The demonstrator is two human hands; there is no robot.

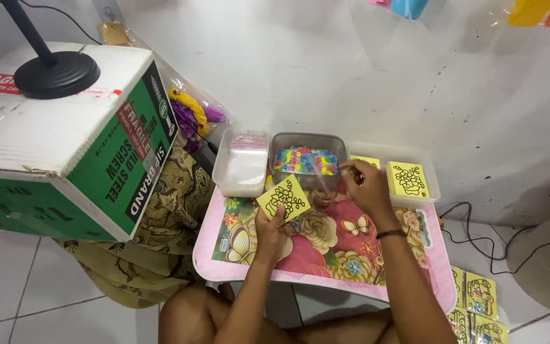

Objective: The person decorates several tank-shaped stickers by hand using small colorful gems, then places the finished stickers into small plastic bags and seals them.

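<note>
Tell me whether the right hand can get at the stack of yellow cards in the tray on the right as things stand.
Probably yes. The right hand hovers at the clear tub of coloured bits, right beside the tray, and the stack of yellow cards lies uncovered on top with nothing between. The left hand holds a single yellow card, well clear.

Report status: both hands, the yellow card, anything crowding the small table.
Left hand holds yellow card, raised. Right hand pinches something small and clear at the tub of coloured packets. Three tubs crowd the table's far edge.
</note>
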